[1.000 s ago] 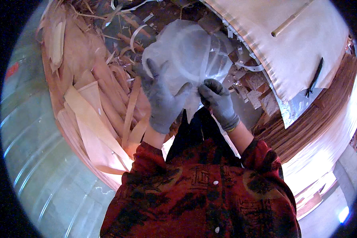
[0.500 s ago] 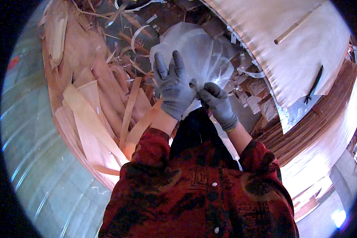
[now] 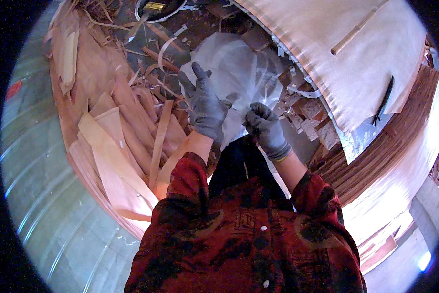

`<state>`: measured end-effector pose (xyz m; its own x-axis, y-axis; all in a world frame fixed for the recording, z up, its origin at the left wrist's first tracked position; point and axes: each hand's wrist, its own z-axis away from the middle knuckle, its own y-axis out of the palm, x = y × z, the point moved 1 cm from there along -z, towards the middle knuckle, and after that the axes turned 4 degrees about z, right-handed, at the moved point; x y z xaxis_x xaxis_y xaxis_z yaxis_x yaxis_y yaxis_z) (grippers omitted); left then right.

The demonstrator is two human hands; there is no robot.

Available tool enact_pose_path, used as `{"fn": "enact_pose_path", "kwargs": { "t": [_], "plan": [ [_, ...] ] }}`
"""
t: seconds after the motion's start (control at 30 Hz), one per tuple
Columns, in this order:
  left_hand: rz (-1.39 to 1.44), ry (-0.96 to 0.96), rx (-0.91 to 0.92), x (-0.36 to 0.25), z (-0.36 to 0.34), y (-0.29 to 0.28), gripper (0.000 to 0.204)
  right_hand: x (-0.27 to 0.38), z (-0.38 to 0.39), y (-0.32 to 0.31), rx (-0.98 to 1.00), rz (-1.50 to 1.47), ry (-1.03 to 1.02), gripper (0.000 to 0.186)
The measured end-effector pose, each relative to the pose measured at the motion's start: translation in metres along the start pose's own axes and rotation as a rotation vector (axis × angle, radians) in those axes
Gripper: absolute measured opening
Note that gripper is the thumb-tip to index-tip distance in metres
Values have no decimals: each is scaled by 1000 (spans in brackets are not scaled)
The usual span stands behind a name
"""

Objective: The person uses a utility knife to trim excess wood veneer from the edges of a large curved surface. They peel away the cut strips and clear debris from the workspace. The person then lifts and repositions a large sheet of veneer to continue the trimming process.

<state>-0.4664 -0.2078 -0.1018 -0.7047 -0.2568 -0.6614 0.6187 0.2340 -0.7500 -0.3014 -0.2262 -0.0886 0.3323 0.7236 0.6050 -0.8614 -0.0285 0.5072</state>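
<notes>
Both my hands wear grey gloves. My left hand (image 3: 206, 108) hovers over the left part of a crumpled, translucent plastic sheet (image 3: 229, 56), its fingers spread and nothing in its grasp. Close to the sheet's right near side, my right hand (image 3: 266, 128) is closed, its fingertips pinched together beside the plastic. Whatever lies between those fingers is hidden. Creases in the sheet run down toward the gap between the two hands. The sheet hangs just in front of my dark trousers (image 3: 234, 163).
Stacked wood veneer (image 3: 107, 141) lies at left, with loose strips and scraps beyond. At right stands a thick veneer stack (image 3: 390, 141); a pale veneer sheet (image 3: 322, 63) bears a thin stick (image 3: 358, 28) and a dark strip (image 3: 385, 100). A round dark container (image 3: 163, 9) sits at the far edge.
My left hand has moved left, away from my right hand, and tilted. The right hand stays closed, slightly nearer to me. The view has shifted, showing more of the round container.
</notes>
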Motion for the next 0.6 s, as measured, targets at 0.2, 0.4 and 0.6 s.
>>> {"fn": "enact_pose_path", "kwargs": {
  "t": [0.2, 0.4, 0.6],
  "plan": [
    [-106, 113, -25, 4, 0, -6, 111, -8, -5, -6, 190, -390, 50, 9],
    [-150, 604, -228, -15, 13, -18, 95, -1, -6, -17, 113, -465, 163, 10],
    [81, 521, -57, -24, 30, -36, 69, 13, -6, -14, 36, -328, 234, 9]
  ]
}}
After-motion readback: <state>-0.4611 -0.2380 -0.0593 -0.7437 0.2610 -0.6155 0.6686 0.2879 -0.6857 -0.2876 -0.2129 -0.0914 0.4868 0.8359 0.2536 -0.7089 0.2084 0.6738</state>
